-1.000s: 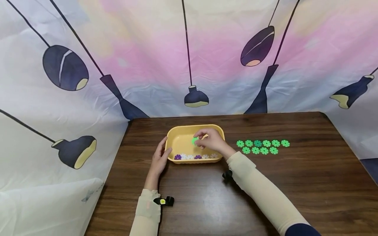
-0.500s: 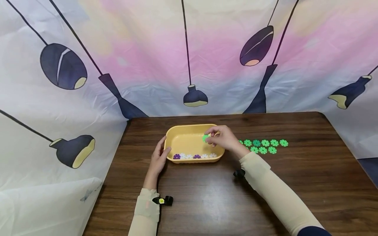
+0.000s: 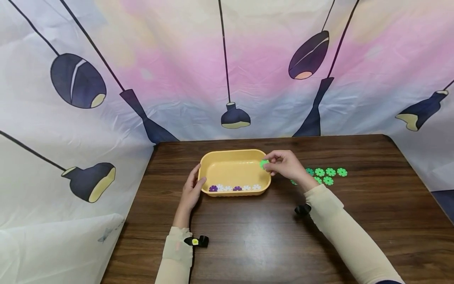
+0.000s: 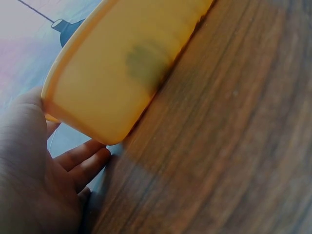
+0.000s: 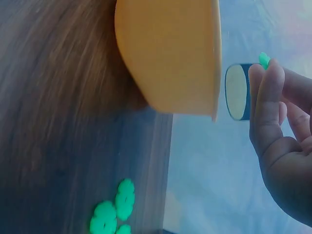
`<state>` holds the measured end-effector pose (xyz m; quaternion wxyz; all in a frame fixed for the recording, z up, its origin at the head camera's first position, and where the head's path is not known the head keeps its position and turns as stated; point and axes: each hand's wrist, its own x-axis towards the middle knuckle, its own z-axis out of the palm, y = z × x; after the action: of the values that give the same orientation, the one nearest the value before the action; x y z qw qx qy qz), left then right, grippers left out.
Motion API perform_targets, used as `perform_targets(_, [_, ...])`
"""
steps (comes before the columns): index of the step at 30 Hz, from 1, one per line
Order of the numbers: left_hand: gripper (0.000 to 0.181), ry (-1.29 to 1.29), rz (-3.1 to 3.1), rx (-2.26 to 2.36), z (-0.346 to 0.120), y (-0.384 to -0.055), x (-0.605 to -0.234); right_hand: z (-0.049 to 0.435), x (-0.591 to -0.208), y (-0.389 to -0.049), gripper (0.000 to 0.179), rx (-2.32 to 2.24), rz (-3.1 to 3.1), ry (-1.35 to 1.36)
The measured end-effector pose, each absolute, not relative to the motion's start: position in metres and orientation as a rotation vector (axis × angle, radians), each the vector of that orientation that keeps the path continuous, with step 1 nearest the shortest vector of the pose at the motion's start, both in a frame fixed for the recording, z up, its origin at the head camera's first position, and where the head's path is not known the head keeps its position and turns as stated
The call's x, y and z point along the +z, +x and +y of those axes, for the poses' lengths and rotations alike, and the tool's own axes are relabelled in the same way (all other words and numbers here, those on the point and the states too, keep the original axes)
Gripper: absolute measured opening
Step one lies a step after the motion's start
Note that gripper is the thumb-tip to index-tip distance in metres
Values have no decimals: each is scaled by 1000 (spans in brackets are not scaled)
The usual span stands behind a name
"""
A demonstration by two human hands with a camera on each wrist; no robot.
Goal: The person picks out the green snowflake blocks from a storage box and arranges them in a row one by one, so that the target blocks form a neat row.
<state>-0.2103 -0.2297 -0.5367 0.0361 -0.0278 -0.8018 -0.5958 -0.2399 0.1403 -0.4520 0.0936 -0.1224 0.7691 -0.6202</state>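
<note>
My left hand (image 3: 191, 190) grips the left end of a yellow plastic basin (image 3: 227, 156), thumb at the rim and fingers along the outer wall. In the left wrist view, that hand (image 4: 44, 161) holds the basin's corner (image 4: 92, 97). Between thumb and fingertips, my right hand (image 3: 286, 165) pinches a green snowflake disc (image 3: 263, 164) over the basin's right rim. Only a sliver of this disc (image 5: 264, 60) shows beyond the fingers in the right wrist view. Purple discs (image 3: 213, 188) and white discs (image 3: 246, 188) lie along the basin's near side.
Right of the basin, several green discs (image 3: 330, 172) lie in two rows on the brown wooden table (image 3: 248, 236); the right hand and wrist hide some of them. One disc (image 3: 309, 171) is darker green. A cloth printed with lamps (image 3: 235, 116) hangs behind the table.
My right hand has carried the green disc rightward, from over the middle of the basin to its right rim. It now covers part of the green rows. The left hand stays on the basin.
</note>
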Motion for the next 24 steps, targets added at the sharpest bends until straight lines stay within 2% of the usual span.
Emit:
perform_targets(10, [59,-101,-2465,-1840,-231,-210,-538,184,-460,-235,29,-1790,2349,-277])
perform_targets(24, [61,-62,-2501,-1866,-228,-207,-526,274,-473,-215,39,-1741,2453,-120])
